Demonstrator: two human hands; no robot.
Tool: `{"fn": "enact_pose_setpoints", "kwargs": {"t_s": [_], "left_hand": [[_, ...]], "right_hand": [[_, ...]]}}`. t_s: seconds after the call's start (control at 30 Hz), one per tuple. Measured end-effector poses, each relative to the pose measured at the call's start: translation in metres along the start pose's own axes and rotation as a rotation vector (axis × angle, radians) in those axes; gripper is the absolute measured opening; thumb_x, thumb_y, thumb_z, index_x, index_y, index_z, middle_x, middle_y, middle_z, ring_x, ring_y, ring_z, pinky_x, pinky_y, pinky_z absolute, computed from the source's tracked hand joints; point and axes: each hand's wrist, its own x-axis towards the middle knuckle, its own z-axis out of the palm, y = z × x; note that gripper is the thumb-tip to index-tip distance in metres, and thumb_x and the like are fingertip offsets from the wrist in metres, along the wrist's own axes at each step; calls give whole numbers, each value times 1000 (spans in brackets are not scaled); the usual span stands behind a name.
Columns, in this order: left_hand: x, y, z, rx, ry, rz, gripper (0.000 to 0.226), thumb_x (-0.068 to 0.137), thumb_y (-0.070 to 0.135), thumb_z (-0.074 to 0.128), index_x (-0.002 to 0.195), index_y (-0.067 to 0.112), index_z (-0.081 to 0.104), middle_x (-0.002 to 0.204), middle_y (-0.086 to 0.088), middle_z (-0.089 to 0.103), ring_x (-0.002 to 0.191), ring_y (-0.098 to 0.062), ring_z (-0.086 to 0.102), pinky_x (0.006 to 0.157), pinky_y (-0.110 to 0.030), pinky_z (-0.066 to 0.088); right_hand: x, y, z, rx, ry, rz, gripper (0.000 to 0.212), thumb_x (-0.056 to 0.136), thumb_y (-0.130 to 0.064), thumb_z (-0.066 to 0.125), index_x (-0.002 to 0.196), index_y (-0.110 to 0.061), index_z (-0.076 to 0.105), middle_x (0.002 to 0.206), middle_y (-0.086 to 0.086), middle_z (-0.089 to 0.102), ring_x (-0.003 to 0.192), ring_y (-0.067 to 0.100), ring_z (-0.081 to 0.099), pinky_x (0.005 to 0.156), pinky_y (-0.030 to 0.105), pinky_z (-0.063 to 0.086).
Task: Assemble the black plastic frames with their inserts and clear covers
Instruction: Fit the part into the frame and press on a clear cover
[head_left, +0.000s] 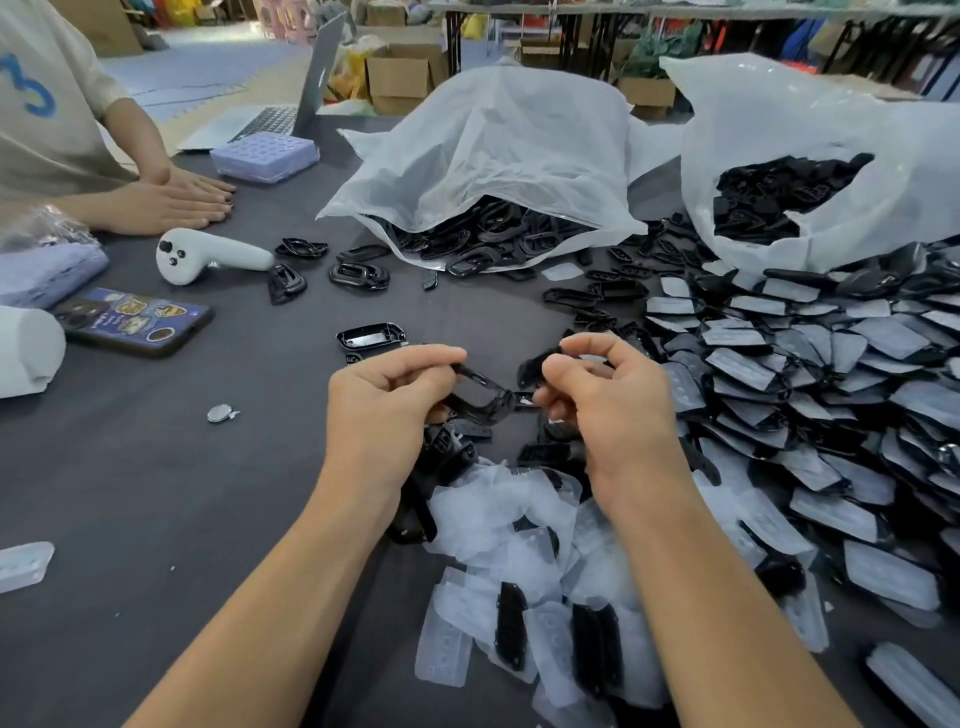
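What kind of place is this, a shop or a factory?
Probably a small assembly workshop or warehouse. Plastic bags spill black frames onto the table, finished pieces lie in rows, and cardboard boxes sit on the floor behind.

Phone left on table, bags behind, covers front

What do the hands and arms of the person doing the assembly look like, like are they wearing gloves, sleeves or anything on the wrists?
Both the left hand and the right hand are bare: no gloves. The forearms are bare too, with no sleeve showing anywhere up to the bottom edge of the picture. No watch, bracelet or ring shows on the visible sides of the wrists and fingers. The fingernails that show look short.
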Motion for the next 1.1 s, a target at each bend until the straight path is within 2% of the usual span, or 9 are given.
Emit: {"fn": "enact_pose_setpoints", "kwargs": {"t_s": [0.13,0.27,0.43,0.53,0.63,0.7,0.8,0.93,1.1], "left_hand": [[-8,4,1,56,-163,113,30,89,4,76,87,33,86,77,-12,76,70,-10,62,65,-18,52],[-5,5,3,160,-116,142,34,84,5,82,87,39,84,73,6,78,68,-7,72,69,-22,58],[-8,4,1,310,-27,132,31,82,10,83,82,42,83,70,16,77,64,1,71,61,-11,51],[-8,9,1,342,-58,119,34,86,11,78,83,44,83,70,13,77,64,-8,72,59,-19,55],[-7,10,3,176,-169,24,36,92,-1,67,91,31,85,82,-1,81,77,-24,77,68,-32,63],[-6,10,5,-51,-201,-121,33,96,-7,62,98,18,84,90,-11,81,82,-23,78,70,-29,63],[-6,11,5,-254,-249,-260,33,100,-8,53,110,11,78,96,-13,81,80,-20,78,71,-29,63],[-5,14,0,-355,-295,-311,38,99,-8,47,118,11,74,105,-19,79,89,-27,79,72,-31,64],[-9,12,-1,-267,-284,-239,38,92,-16,60,114,11,75,101,-17,80,87,-26,80,70,-24,61]], "right_hand": [[-5,1,-2,-116,-90,-46,20,84,2,75,77,-17,79,63,1,70,52,10,59,51,17,47],[-5,3,3,-128,-178,-69,28,87,0,75,75,-25,82,66,-6,72,59,3,62,55,13,46],[-4,1,-2,-118,-187,-177,29,89,3,71,85,-23,83,75,-5,76,68,4,65,66,16,51],[-6,0,3,-127,-301,-222,33,88,6,70,83,-23,84,84,-2,79,80,4,72,74,15,53],[-6,7,11,-259,-289,-250,29,85,1,75,81,-26,84,92,-6,78,89,9,74,83,29,58],[-7,11,13,-282,-257,-241,28,83,-2,77,80,-29,84,95,-9,76,93,10,73,87,33,58],[-8,12,13,-218,-233,-202,22,80,-4,80,85,-26,83,90,-5,79,87,12,75,83,33,59],[-8,13,11,-209,-181,-188,28,77,-4,85,95,-25,80,83,-2,78,78,13,74,76,28,60],[-7,12,8,-356,-168,-195,16,76,-15,89,86,-25,80,79,-7,78,76,10,75,73,31,63]]}}
